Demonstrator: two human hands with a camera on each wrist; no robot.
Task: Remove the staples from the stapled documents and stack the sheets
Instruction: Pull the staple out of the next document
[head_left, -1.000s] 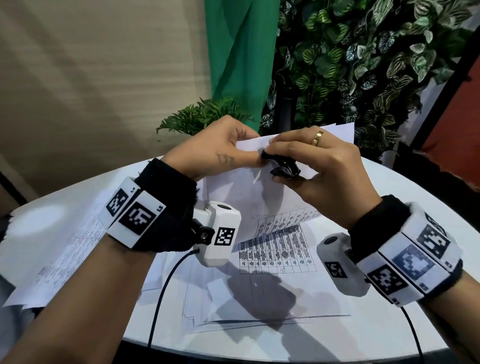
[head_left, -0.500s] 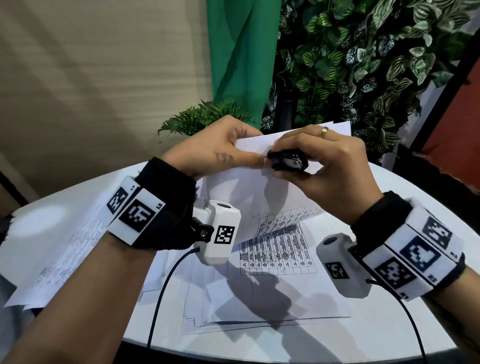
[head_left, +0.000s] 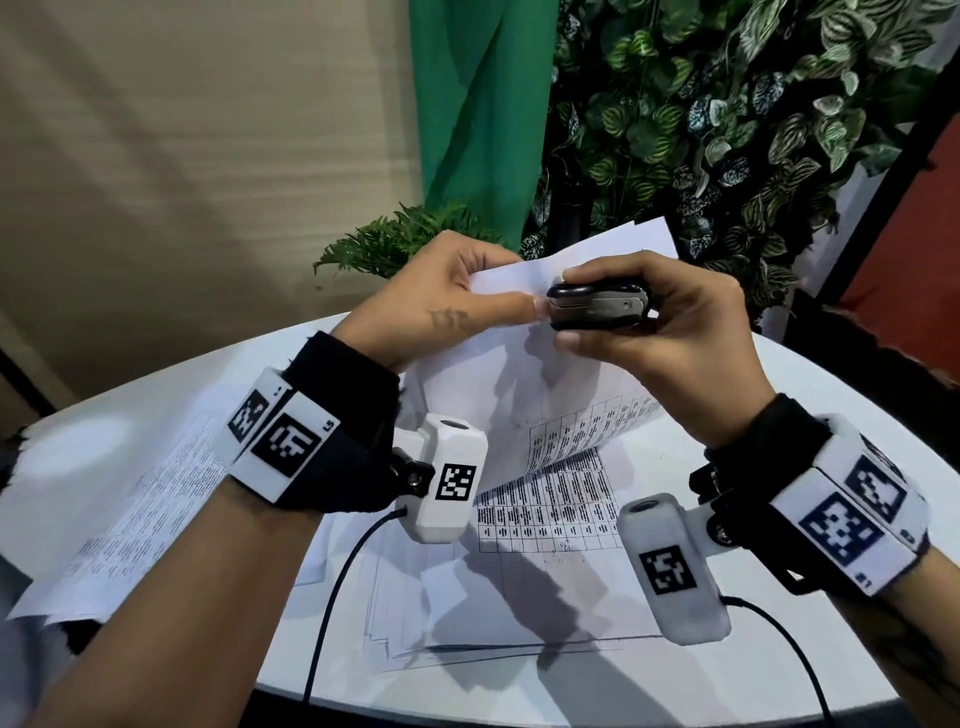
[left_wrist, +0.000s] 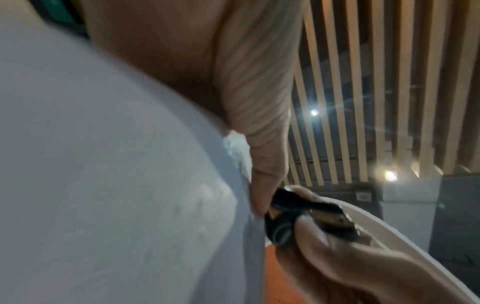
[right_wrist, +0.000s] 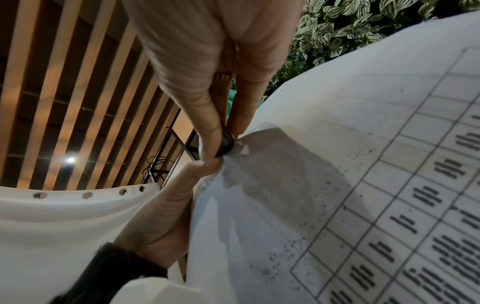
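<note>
1. While I hold it up over the white table (head_left: 779, 670), the stapled document (head_left: 524, 395) hangs from its top corner, its long axis running down toward me, the printed grid curling under.
2. Loose sheets (head_left: 493, 597) lie flat on the table beneath; more papers (head_left: 119, 499) lie to the left.
3. My left hand (head_left: 431, 306) pinches the corner, thumb on top.
4. My right hand (head_left: 670, 332) grips the black staple remover (head_left: 597, 306) between thumb and fingers; it lies sideways with its nose at that corner, touching my left thumb.
</note>
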